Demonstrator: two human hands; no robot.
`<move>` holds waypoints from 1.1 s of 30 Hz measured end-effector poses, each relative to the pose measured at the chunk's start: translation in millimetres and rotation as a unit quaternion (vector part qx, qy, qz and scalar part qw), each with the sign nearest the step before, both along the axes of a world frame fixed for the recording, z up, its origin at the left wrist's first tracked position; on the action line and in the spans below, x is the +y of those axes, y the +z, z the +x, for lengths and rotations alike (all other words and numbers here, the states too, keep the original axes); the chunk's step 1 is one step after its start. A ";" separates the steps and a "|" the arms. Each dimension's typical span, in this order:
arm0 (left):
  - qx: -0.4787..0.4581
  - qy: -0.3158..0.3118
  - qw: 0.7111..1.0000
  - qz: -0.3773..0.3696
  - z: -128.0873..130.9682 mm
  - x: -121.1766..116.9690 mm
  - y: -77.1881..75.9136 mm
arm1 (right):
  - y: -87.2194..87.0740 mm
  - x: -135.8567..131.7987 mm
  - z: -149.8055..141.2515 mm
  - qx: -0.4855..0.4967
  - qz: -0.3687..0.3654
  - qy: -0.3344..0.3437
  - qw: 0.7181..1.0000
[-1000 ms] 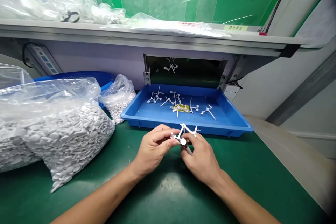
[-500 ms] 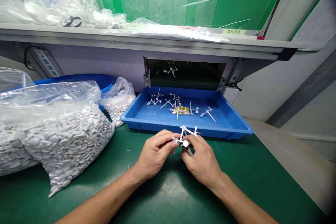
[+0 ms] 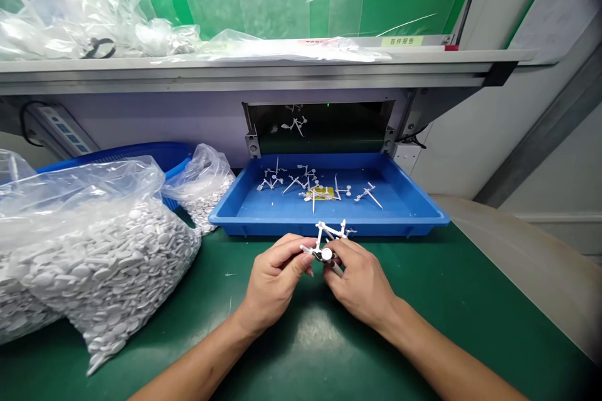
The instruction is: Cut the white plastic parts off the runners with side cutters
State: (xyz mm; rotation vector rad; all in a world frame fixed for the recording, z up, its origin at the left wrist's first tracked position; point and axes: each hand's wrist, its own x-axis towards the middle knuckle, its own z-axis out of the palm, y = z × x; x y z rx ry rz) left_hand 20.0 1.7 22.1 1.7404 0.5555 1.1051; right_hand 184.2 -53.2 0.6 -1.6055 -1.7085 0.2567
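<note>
Just in front of the blue tray, my left hand pinches a white branched plastic sprue between thumb and fingertips. A small round white disc sits at the sprue's near end. Fingers curled, my right hand grips what looks like a pair of nippers. Its light grey handle shows below the fingers, and a dark metal part reaches toward the disc. The jaws are mostly hidden behind the disc and the sprue, so whether they touch the plastic I cannot tell.
The blue tray holds several white sprues and a yellow label. Behind it, another sprue lies on a dark belt in an opening. Clear bags of white pieces stand at left. A shelf edge overhangs the back.
The view has shifted slightly, so the surroundings sit a little further left. Both hands keep hold of the sprue and the tool, with hardly any change in their pose.
</note>
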 end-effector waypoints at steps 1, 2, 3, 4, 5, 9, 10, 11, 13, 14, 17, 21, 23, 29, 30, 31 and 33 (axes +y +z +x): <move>0.001 0.003 1.000 0.001 0.2 0.1 -0.2 | 0.0 0.2 0.2 0.001 0.001 0.001 1.000; 0.001 0.005 1.000 0.000 0.4 0.1 -0.3 | 0.2 0.3 0.4 0.001 0.005 0.002 1.000; 0.001 0.006 1.000 -0.002 0.6 0.2 -0.3 | 0.5 0.4 0.4 0.003 0.010 0.001 1.000; -0.001 0.005 1.000 -0.004 0.7 0.2 -0.2 | 0.9 0.3 0.3 0.004 0.014 0.001 1.000; -0.002 0.004 1.000 -0.006 0.9 0.3 -0.1 | 1.4 0.2 0.2 0.006 0.019 0.000 1.000; 0.004 0.008 1.000 -0.004 1.0 0.3 0.6 | 3.0 -0.5 -1.1 0.012 0.032 -0.003 0.999; 0.005 0.009 1.000 -0.003 1.0 0.2 0.7 | 3.1 -0.6 -1.4 0.013 0.033 -0.004 0.999; 0.005 0.009 1.000 -0.002 1.0 0.0 0.9 | 3.2 -0.6 -1.7 0.014 0.034 -0.005 0.999; 0.003 0.009 1.000 -0.001 1.2 -0.5 1.0 | 2.8 -0.7 -2.0 0.015 0.034 -0.006 0.999; 0.004 0.009 1.000 0.000 1.3 -0.7 0.9 | 2.4 -0.7 -2.1 0.014 0.032 -0.007 0.999; 0.006 0.010 1.000 0.006 2.0 -1.0 -0.2 | 1.2 -0.6 -1.4 0.012 0.024 -0.008 1.000; 0.003 0.008 1.000 0.013 2.8 0.1 -1.9 | 1.1 0.1 0.3 0.021 0.005 0.006 1.000; 0.009 0.014 1.000 0.008 3.2 1.2 -2.1 | 1.3 0.6 0.5 0.037 -0.007 0.012 0.999; 0.049 0.010 0.997 -0.052 4.8 7.8 -7.9 | 0.0 5.3 -4.2 0.190 -0.075 0.064 0.977; 0.048 0.000 0.997 -0.066 5.4 9.2 -10.2 | -0.6 6.6 -4.8 0.221 -0.077 0.070 0.970; 0.047 -0.008 0.996 -0.080 6.0 10.5 -12.4 | -1.3 7.9 -5.1 0.246 -0.076 0.068 0.964; 0.042 -0.016 0.994 -0.105 7.2 11.5 -14.8 | -3.5 9.7 -4.5 0.268 -0.070 0.047 0.960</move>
